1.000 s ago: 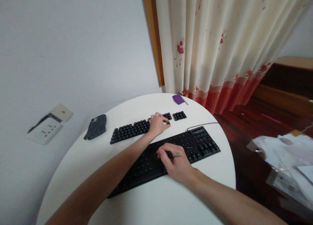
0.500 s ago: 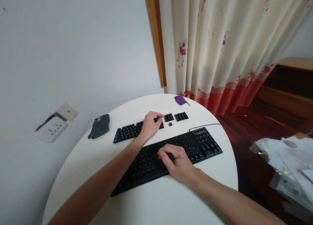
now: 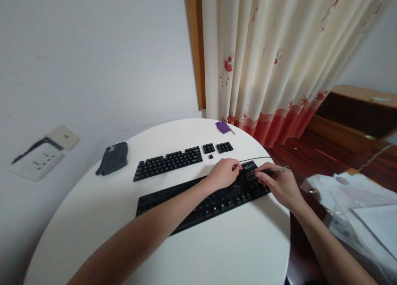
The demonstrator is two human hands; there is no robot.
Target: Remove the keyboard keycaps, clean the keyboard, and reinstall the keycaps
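A black keyboard (image 3: 217, 202) lies slanted across the round white table, partly covered by my left forearm. Over the number pad at its right end, my right hand (image 3: 281, 184) grips a wire keycap puller (image 3: 252, 175), whose wire loop is down among the keys. My left hand (image 3: 225, 172) rests just left of there, fingers curled together near the top of the pad; whatever is between them is hidden. Behind the keyboard, loose black keycaps stand in a long block (image 3: 169, 163), with two small blocks (image 3: 209, 148) (image 3: 224, 147) and a single keycap (image 3: 211, 156) to its right.
A dark grey pouch (image 3: 113, 158) lies at the table's left edge. At the back is a purple cloth piece (image 3: 222, 127) with a pale stick. A cable (image 3: 254, 158) runs off the right edge. Plastic bags and papers (image 3: 356, 198) are on the right, a curtain (image 3: 248, 70) behind.
My left hand has left the keycap rows and come forward to the keyboard's right end. My right hand has moved right, from the keyboard's middle to the number pad, with the puller.
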